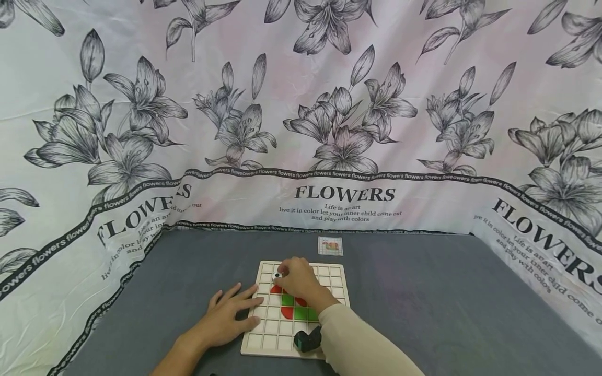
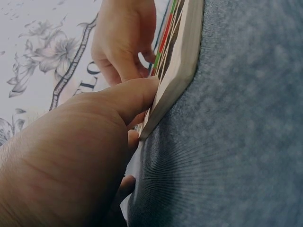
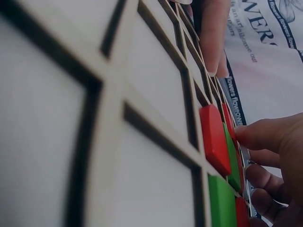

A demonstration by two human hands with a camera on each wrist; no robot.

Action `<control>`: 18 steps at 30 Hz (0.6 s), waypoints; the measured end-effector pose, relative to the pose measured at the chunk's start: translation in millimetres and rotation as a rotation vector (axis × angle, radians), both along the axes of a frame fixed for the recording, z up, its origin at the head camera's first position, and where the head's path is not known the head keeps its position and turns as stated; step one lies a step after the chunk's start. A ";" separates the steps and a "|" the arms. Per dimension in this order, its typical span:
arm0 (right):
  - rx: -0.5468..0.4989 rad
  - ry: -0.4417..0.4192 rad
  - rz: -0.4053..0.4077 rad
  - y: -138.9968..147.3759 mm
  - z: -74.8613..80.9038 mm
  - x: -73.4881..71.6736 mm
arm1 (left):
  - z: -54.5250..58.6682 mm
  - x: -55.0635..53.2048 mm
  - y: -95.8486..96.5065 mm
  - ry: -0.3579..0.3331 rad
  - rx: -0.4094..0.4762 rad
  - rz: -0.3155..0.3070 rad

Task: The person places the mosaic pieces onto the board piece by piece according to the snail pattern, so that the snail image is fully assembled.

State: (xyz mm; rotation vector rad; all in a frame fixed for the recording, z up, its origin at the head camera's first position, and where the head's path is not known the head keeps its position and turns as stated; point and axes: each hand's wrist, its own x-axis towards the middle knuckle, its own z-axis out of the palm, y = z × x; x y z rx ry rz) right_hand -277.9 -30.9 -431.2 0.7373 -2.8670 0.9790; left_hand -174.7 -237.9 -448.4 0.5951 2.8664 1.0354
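A pale wooden grid board lies on the grey surface. Near its upper left, my right hand pinches a white tile with a black dot between thumb and fingertips, at a grid cell. Below that hand sit rounded red tiles and square green tiles, some partly covered by it. My left hand rests with spread fingers along the board's left edge, its thumb touching the frame. In the right wrist view the right thumb is beside the red tiles; the dotted tile is not seen there.
A small card with a coloured animal-like picture lies beyond the board. A flower-printed curtain stands behind and at both sides of the grey tabletop. A black device on the right wrist hangs over the board's lower cells.
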 end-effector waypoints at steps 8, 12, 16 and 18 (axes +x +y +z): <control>-0.009 0.011 0.011 1.1 -1.2 -0.8 | -1.1 -0.9 1.2 -0.001 -0.011 0.014; -0.045 0.013 0.023 4.5 -5.0 0.7 | -4.6 -0.5 1.4 -0.006 -0.017 0.014; -0.141 -0.011 0.032 11.9 -7.2 2.3 | -7.5 0.4 1.7 -0.011 -0.007 0.006; -0.194 -0.017 0.040 18.0 -4.2 3.8 | -8.8 0.9 1.9 -0.013 -0.004 0.002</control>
